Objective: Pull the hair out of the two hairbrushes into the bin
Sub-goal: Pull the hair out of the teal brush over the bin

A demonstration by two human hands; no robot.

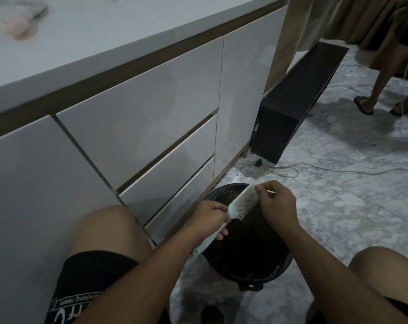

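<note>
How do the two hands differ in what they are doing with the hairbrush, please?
The left hand is wrapped in a fist around the handle of the mint green hairbrush, while the right hand only pinches with its fingertips at the bristles near the far end. The left hand sits lower and nearer the cabinet; the right hand sits higher, on the side away from it. Both are bare and held over the black bin.

Cabinet: glossy white drawer fronts [137, 118] under a pale countertop [100, 38], just left of my knees.
Floor: grey-white marbled tiles [338, 206].
Box: long dark rectangular box [299, 99] lying beside the cabinet's far end.
Cable: thin pale cord [315, 168] looped near the box.
Bystander: bare legs in dark sandals [363, 105], far right.
</note>
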